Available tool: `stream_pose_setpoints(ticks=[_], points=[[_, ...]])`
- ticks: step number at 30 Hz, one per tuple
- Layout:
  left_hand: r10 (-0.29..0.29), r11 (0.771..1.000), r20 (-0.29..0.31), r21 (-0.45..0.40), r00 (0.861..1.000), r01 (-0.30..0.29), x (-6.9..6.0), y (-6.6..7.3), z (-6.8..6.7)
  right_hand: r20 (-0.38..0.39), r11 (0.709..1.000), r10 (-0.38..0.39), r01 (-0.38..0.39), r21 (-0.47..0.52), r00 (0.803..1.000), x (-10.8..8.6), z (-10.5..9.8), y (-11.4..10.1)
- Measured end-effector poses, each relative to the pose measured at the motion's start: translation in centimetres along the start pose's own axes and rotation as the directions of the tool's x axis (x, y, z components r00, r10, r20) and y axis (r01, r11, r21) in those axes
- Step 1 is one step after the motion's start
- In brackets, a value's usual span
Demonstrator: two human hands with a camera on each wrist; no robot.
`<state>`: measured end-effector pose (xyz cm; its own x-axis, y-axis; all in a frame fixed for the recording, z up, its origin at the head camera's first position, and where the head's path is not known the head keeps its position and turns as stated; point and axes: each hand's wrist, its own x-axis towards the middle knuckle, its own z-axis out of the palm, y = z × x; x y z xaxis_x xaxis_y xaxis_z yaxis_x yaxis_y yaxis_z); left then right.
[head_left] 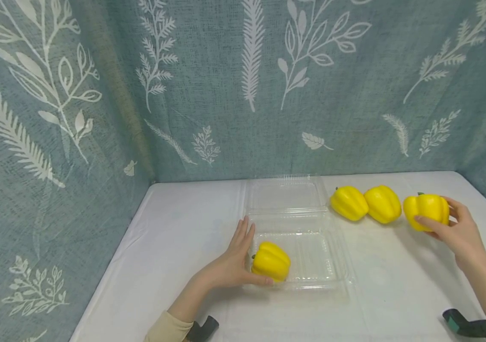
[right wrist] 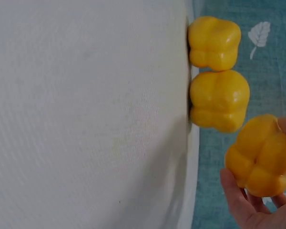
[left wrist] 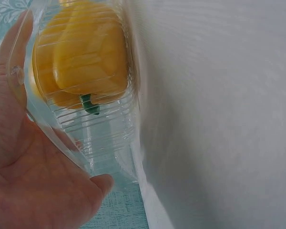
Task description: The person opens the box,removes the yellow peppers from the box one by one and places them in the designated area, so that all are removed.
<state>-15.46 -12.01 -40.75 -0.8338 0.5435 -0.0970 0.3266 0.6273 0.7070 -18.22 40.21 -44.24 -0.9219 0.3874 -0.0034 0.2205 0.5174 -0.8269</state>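
A clear plastic container (head_left: pixel 311 283) lies with its lid (head_left: pixel 285 194) folded back. One yellow bell pepper (head_left: pixel 271 261) rests in its left part. My left hand (head_left: pixel 232 263) touches the container's left side, fingers extended and thumb along the front edge; the left wrist view shows the pepper (left wrist: pixel 90 52) through the ribbed wall beside the hand (left wrist: pixel 43 167). At the right, my right hand (head_left: pixel 461 232) grips another yellow pepper (head_left: pixel 426 211) between thumb and fingers. The right wrist view shows this pepper (right wrist: pixel 262 157) in the hand (right wrist: pixel 262 214), apart from the other two.
Two yellow peppers (head_left: pixel 349 203) (head_left: pixel 383 204) sit side by side on the white table (head_left: pixel 388 285), right of the lid. A patterned green-blue curtain (head_left: pixel 226 85) stands behind and at the sides. Dark wrist devices (head_left: pixel 202 328) (head_left: pixel 467 325) show near both forearms.
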Motion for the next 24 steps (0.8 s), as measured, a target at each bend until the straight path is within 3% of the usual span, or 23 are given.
stream_pose_setpoints(ticks=[5, 11, 20, 24], points=[[0.006, 1.0, -0.001, 0.0, 1.0, -0.006, 0.0, -0.1, 0.0, 0.001, 1.0, -0.017, 0.017, -0.005, 1.0, 1.8, 0.0, 2.2], [0.004, 1.0, -0.001, 0.005, 1.0, -0.004, 0.0, -0.1, 0.0, 0.014, 1.0, -0.025, 0.026, -0.007, 1.0, 2.4, 0.0, 2.4], [-0.003, 1.0, 0.004, -0.003, 1.0, 0.003, 0.0, 0.0, -0.1, 0.057, 0.995, -0.021, 0.026, -0.094, 0.998, -0.8, -0.3, -3.8], [-0.002, 1.0, 0.004, -0.002, 1.0, 0.002, 0.1, 0.1, -0.1, 0.069, 0.992, -0.022, 0.03, -0.122, 0.997, -1.8, -0.3, -5.4]])
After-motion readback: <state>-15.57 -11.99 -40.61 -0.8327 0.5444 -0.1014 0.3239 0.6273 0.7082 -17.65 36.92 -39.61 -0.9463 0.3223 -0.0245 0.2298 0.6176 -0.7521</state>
